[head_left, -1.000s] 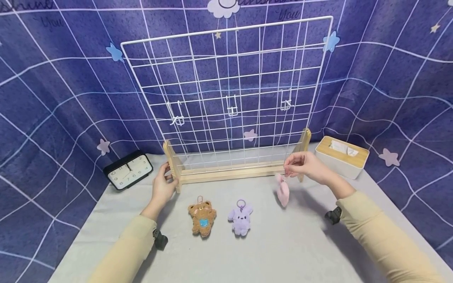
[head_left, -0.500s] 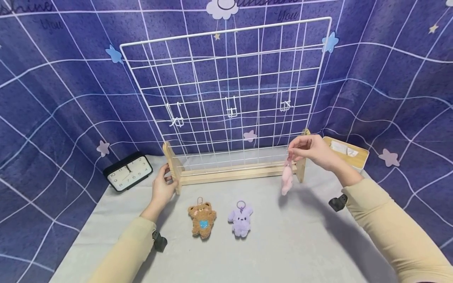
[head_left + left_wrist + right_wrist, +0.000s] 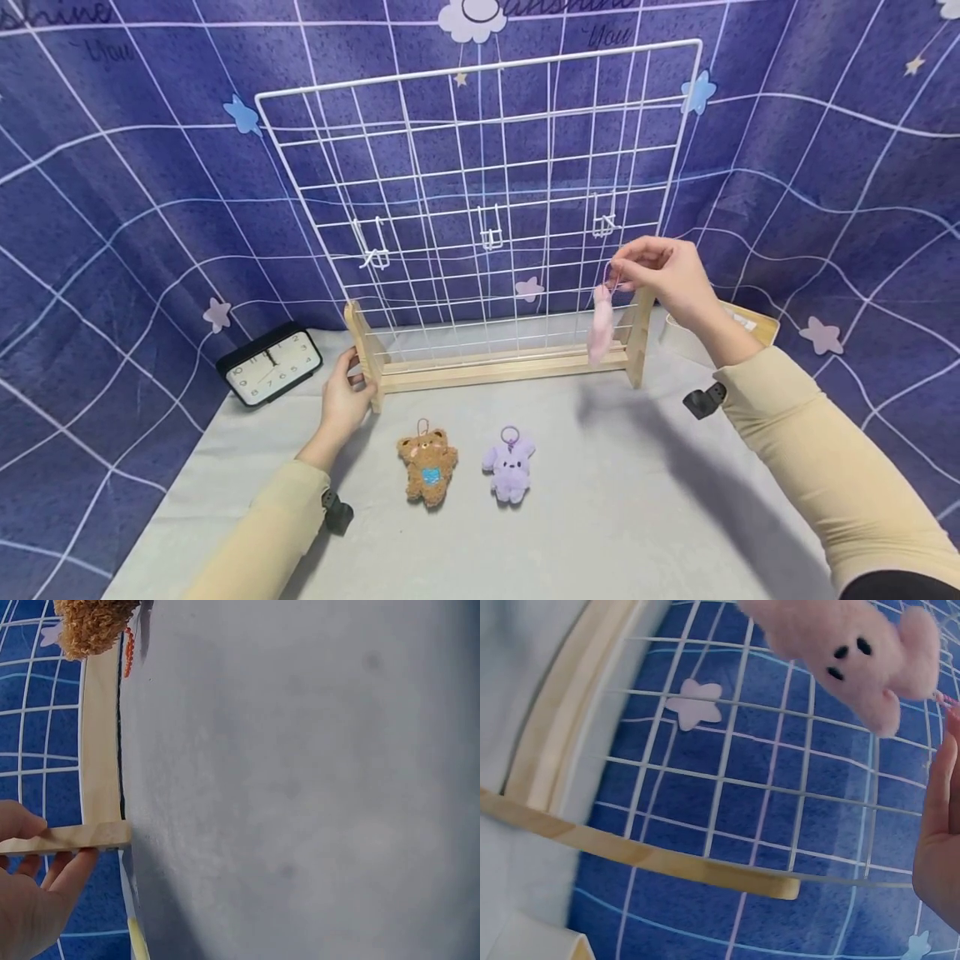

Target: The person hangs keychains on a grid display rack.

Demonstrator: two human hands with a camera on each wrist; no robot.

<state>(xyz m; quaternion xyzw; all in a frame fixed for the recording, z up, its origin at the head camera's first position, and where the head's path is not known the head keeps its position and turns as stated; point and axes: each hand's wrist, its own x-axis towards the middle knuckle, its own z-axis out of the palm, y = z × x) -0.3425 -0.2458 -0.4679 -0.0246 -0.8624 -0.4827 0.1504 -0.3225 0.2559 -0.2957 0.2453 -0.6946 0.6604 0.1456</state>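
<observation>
My right hand (image 3: pixel 663 275) pinches the loop of a pink plush keychain (image 3: pixel 600 325), which hangs in the air before the right part of the white wire grid (image 3: pixel 480 125). Its small face with dark eyes shows on the pink plush (image 3: pixel 847 652) in the right wrist view. A white hook (image 3: pixel 603 225) sits on the grid just above it. With thumb and fingers on either side, my left hand (image 3: pixel 347 396) grips the left wooden foot (image 3: pixel 71 838) of the stand. On the table lie a brown bear keychain (image 3: pixel 429 465) and a purple plush keychain (image 3: pixel 512 468).
Two more white hooks, a left one (image 3: pixel 375 256) and a middle one (image 3: pixel 491 238), hang on the grid. A black-framed clock (image 3: pixel 272 367) stands at the left. Partly behind my right hand is a tissue box (image 3: pixel 763 325) with a wooden lid. A patterned blue curtain (image 3: pixel 135 292) surrounds the table.
My right hand has risen, lifting the pink plush keychain from low over the table to below the right hook. The left hand stays on the wooden foot.
</observation>
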